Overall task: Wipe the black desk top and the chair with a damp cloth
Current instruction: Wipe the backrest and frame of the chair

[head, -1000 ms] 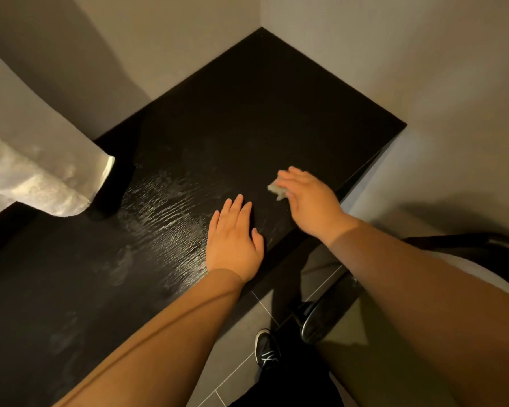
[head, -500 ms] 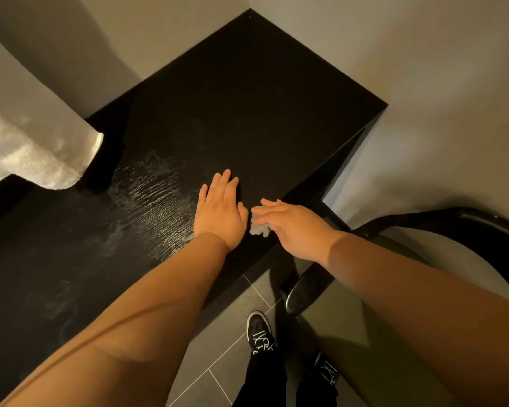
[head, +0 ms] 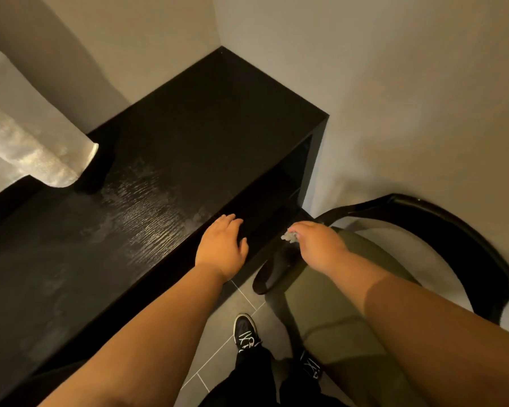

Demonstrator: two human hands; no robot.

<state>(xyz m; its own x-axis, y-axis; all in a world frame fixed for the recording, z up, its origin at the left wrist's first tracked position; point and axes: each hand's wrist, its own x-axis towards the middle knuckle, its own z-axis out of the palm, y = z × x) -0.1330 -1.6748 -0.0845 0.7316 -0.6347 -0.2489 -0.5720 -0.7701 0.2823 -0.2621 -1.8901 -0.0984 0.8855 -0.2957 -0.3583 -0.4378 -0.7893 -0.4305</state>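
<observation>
The black desk top [head: 206, 133] runs from the room's corner toward the lower left, with pale damp streaks near its front edge. My left hand [head: 222, 245] rests flat on that front edge, fingers relaxed. My right hand [head: 315, 245] is off the desk, over the chair's olive seat [head: 321, 292], and pinches a small grey cloth [head: 288, 237] in its fingertips. The chair's curved black backrest [head: 465, 239] arcs at the right.
A pale lampshade [head: 33, 154] juts in at the left over the desk, with a dark base below it. Beige walls close the corner behind and to the right. Grey floor tiles and my black shoes [head: 245, 333] show below.
My right hand carried the cloth off the desk's front edge and over the chair seat. My left hand slid back to the desk's edge. The view swung right and down.
</observation>
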